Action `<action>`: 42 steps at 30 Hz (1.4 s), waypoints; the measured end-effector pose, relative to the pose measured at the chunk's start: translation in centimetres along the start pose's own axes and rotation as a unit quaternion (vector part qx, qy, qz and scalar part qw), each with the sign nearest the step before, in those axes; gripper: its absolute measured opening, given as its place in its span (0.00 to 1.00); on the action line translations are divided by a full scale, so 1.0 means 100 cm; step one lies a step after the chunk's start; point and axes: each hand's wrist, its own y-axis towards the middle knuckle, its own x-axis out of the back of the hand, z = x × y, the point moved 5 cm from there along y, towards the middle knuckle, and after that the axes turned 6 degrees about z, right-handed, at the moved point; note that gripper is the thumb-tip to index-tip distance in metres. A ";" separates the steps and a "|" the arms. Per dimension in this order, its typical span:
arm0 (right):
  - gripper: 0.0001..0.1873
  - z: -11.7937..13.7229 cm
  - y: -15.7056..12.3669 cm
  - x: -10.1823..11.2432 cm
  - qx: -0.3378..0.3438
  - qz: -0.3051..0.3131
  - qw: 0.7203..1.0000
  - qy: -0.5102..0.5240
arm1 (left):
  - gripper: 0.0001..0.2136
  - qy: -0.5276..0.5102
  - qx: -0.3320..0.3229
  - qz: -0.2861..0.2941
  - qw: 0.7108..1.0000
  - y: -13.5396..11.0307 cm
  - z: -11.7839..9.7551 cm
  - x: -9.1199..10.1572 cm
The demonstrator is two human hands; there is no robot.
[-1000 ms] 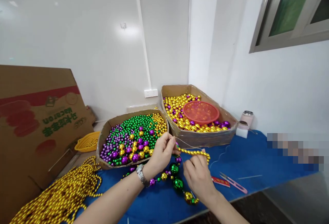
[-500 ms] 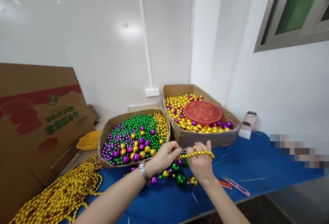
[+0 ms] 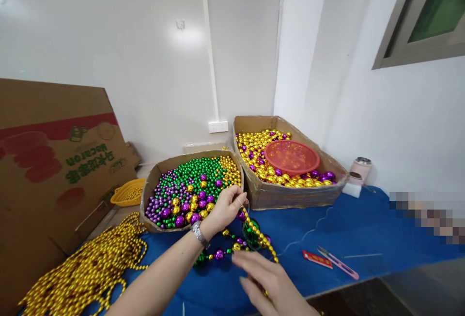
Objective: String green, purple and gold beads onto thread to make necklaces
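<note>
My left hand (image 3: 224,209), with a metal watch (image 3: 200,235) on its wrist, is closed. Thumb and fingertips pinch a thin clear string beside the front right corner of the smaller bead box (image 3: 192,191). From that pinch a strand of gold beads (image 3: 258,233) hangs down to the right. Lower down, my right hand (image 3: 271,282) has its fingers stretched out and open, near the strand's lower end, part of which it hides. Between the hands, a garland of green, purple and gold balls (image 3: 219,254) lies on the blue cloth (image 3: 290,282).
A larger box (image 3: 290,199) of gold and purple balls holds a red basket (image 3: 291,157). Gold bead strands (image 3: 87,263) are heaped at left, by a yellow basket (image 3: 127,192) and a big carton (image 3: 54,161). Pink thread snips (image 3: 341,263) and a red packet (image 3: 317,259) lie at right.
My right hand has let go near the string and moved down towards me, its fingers opening out. The gold strand, earlier across my right hand, now hangs from my left.
</note>
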 end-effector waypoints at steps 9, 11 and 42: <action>0.17 -0.056 0.018 0.029 -0.173 -0.137 0.975 0.021 | 0.12 0.055 0.022 0.052 0.997 -0.036 0.007 -0.016; 0.13 -0.060 0.024 0.020 -0.159 -0.084 0.983 0.044 | 0.12 0.060 0.022 0.052 0.997 -0.040 0.010 -0.016; 0.15 -0.072 0.004 -0.004 -0.180 -0.029 0.977 0.112 | 0.15 -0.166 0.144 0.103 0.970 -0.062 0.055 -0.034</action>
